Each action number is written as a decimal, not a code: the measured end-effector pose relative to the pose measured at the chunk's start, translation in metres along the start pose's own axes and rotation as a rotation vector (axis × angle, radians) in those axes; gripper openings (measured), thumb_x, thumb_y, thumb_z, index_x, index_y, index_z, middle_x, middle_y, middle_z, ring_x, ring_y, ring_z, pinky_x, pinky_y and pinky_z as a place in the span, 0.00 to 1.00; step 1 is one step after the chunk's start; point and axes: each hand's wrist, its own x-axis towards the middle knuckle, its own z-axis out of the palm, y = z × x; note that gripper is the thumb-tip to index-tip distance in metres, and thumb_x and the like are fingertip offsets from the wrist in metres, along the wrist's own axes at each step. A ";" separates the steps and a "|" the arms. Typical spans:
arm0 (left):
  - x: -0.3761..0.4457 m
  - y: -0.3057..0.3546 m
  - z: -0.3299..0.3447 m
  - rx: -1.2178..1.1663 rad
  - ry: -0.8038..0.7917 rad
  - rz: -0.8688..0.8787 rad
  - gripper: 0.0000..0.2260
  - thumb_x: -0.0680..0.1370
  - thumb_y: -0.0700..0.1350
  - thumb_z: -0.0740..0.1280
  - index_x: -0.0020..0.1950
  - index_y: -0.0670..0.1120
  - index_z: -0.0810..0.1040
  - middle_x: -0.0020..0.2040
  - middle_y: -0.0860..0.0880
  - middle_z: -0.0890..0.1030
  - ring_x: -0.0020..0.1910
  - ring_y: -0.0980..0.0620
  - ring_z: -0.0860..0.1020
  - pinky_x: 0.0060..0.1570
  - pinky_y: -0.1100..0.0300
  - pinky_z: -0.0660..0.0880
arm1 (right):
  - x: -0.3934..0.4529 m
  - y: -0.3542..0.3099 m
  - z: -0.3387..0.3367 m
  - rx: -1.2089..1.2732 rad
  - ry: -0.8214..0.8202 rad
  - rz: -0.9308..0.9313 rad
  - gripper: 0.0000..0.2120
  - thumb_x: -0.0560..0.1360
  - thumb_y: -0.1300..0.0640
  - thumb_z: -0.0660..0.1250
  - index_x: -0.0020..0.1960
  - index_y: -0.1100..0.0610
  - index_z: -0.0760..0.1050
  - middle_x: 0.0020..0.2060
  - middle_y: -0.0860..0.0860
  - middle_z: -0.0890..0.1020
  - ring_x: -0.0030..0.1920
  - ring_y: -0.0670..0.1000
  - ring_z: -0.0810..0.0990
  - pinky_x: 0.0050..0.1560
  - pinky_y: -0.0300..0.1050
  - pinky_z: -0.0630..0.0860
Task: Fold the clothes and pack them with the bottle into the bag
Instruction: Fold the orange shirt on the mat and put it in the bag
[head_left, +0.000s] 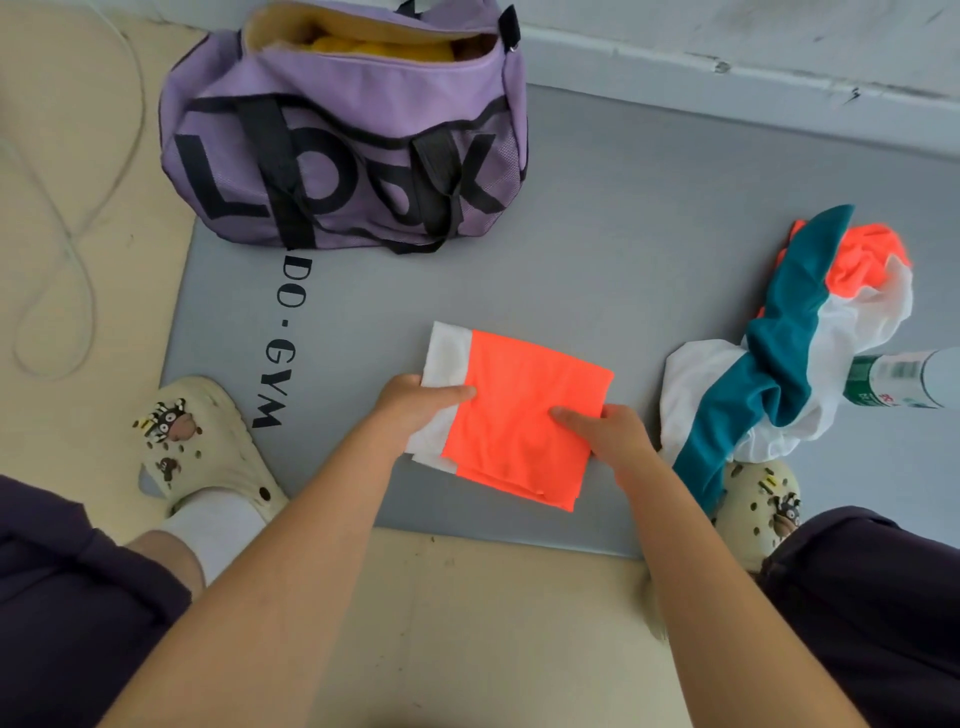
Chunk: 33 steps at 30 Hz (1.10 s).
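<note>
A folded orange and white garment (524, 410) lies on the grey gym mat (623, 249) in front of me. My left hand (415, 402) grips its left white edge, thumb on top. My right hand (608, 434) grips its right orange edge, thumb laid over the cloth. A purple duffel bag (343, 150) stands open at the mat's far left, with something yellow inside. A crumpled teal, white and orange garment (800, 338) lies at the right. A clear bottle (904, 376) with a green label lies on its side beyond it, partly cut off by the frame edge.
My two feet in cream clogs (208, 441) stand at the mat's near corners, the right one (761, 506) partly under the crumpled garment. A white cord (78, 223) loops over the beige floor at left. A pale wall runs along the back.
</note>
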 end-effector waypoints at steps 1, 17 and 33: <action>-0.001 -0.002 0.000 -0.086 -0.037 0.015 0.21 0.63 0.52 0.80 0.52 0.44 0.84 0.47 0.46 0.87 0.47 0.46 0.85 0.53 0.48 0.81 | -0.003 0.001 0.000 0.150 -0.003 -0.007 0.11 0.72 0.52 0.74 0.51 0.57 0.79 0.51 0.56 0.85 0.47 0.53 0.84 0.46 0.49 0.81; -0.075 0.155 -0.112 -0.370 0.080 0.560 0.11 0.72 0.41 0.76 0.52 0.49 0.82 0.47 0.52 0.87 0.46 0.53 0.85 0.41 0.61 0.81 | -0.053 -0.216 -0.005 0.425 -0.199 -0.589 0.19 0.71 0.46 0.73 0.59 0.53 0.79 0.53 0.49 0.85 0.54 0.50 0.84 0.54 0.48 0.80; 0.035 0.193 -0.153 0.241 0.220 0.529 0.24 0.80 0.51 0.66 0.74 0.46 0.68 0.68 0.46 0.75 0.60 0.51 0.74 0.56 0.60 0.68 | 0.021 -0.290 0.040 -0.348 -0.005 -0.701 0.26 0.77 0.47 0.67 0.72 0.54 0.66 0.65 0.54 0.76 0.64 0.57 0.74 0.63 0.49 0.70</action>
